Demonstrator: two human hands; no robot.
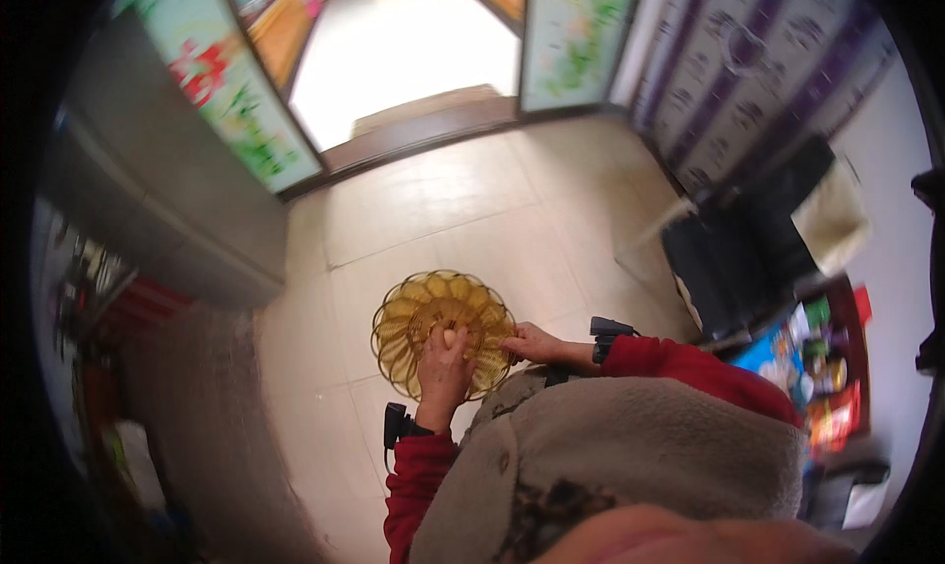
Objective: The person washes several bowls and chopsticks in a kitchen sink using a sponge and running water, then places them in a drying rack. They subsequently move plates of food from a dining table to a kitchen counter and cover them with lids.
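Note:
In front of my body is a round yellow-brown woven basket (396, 318) with a looped, scalloped rim, tilted so that its inside shows. My right hand (536, 344) is closed on the basket's right rim. Over the bowl of the basket, my left hand (444, 369) has its fingers curled round a small pale rounded thing (450, 338), egg-like in shape but too small to name surely. The fingers and palm hide part of the basket's middle. Both wrists wear black straps with small black devices.
Pale tiles cover the floor (433, 205). A tall grey cabinet (167, 160) stands at the left, a black chair (733, 254) at the right. Colourful packages (817, 367) crowd a surface near my right side. Ahead, a bright doorway (404, 52) opens between flowered panels, with a raised sill.

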